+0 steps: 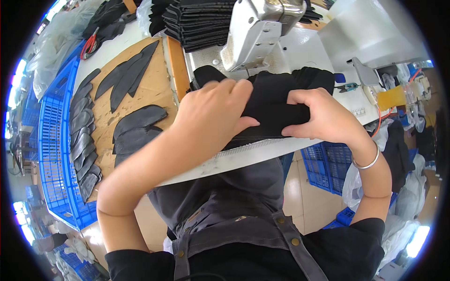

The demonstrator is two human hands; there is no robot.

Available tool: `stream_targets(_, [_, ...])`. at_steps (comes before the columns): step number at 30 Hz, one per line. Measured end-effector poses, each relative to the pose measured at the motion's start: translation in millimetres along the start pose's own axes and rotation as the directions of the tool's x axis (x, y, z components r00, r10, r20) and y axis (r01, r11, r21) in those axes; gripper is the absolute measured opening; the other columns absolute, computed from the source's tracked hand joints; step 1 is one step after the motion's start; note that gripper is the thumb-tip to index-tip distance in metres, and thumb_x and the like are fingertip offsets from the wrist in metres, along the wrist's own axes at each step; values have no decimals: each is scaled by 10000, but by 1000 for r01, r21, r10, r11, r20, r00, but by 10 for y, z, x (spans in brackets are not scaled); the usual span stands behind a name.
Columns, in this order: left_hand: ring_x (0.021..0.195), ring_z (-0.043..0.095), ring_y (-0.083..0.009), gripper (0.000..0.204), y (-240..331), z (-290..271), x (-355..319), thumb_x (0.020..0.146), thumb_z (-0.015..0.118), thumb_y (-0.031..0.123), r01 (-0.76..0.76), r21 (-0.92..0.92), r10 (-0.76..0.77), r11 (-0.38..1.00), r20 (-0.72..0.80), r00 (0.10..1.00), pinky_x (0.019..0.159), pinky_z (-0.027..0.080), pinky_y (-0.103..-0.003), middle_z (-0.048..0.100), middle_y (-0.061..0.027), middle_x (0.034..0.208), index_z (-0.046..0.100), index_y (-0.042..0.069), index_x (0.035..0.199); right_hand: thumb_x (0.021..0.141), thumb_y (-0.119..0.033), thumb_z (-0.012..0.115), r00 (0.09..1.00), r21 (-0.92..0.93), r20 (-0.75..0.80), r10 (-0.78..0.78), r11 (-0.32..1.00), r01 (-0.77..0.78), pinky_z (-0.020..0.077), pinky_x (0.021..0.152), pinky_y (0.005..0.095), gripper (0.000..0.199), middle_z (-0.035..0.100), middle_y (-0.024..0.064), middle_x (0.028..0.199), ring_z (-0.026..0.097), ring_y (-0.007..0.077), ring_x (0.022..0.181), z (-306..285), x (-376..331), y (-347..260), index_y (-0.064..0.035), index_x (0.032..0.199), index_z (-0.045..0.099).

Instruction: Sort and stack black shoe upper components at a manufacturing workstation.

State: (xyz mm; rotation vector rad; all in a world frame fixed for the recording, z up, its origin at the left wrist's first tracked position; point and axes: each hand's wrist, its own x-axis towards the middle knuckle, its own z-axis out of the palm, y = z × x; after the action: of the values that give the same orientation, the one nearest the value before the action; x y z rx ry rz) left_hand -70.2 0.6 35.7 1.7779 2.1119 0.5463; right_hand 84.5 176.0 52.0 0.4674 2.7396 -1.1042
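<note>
Black fabric (272,100) lies bunched and folded on the bed of a sewing machine (255,40), just in front of its pale metal head. My left hand (213,105) is on the fabric's left part, fingers curled with their tips hidden and the thumb pointing right along the near side. At the right, my right hand (321,114) grips the fabric between its thumb and bent fingers. The left forearm crosses over the table's front edge and is slightly blurred. Where the needle meets the cloth is hard to make out.
Behind the machine's left side rises a stack of black pieces (199,23). Cut dark pieces (126,75) lie on a brown board (105,112) at the left, beside a blue crate (56,154). Red-handled scissors (89,46) sit far left. Another blue crate (323,166) stands below right.
</note>
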Motion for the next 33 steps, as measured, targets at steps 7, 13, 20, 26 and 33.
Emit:
stream_targets(7, [1312,425,-301,681,334,696,-251,730,695,224,-170,272,247,947,-279,928,1067,327,-418,447,-157,1409,476,-20,1328,709,-180,775,999,-34,37,29,999,-27,452,481,315,343,573,147,625,582,200,496,-51,-6,-32,31,853,546])
stream_targets(13, [1325,412,-292,754,309,800,-255,655,745,224,-141,357,258,924,-306,917,1066,327,-419,432,-136,1433,490,34,1339,860,-249,702,980,125,48,192,973,-196,430,422,210,310,569,26,637,540,81,464,-209,-225,244,-9,793,517])
stream_targets(20, [1323,412,-273,745,333,780,-280,685,733,227,-128,395,248,910,-269,931,1060,331,-405,398,-125,1458,479,228,1385,882,-216,674,979,143,30,204,968,-206,396,418,210,260,564,17,610,540,76,456,-220,-314,310,-13,788,542])
stream_targets(26, [1352,373,-297,691,311,760,-271,713,729,190,-152,406,262,901,-228,938,1075,309,-424,367,-138,1479,505,220,1366,869,-236,675,983,98,28,184,978,-186,442,470,259,259,589,42,616,585,119,487,-230,-336,306,-10,780,588])
stream_targets(33, [1319,420,-284,625,317,752,-234,776,544,75,-146,460,275,876,-227,934,1062,329,-412,404,-135,1454,478,222,1380,864,-164,679,989,72,-74,128,990,-123,396,447,241,219,554,26,580,521,90,446,-159,-375,335,-19,771,543])
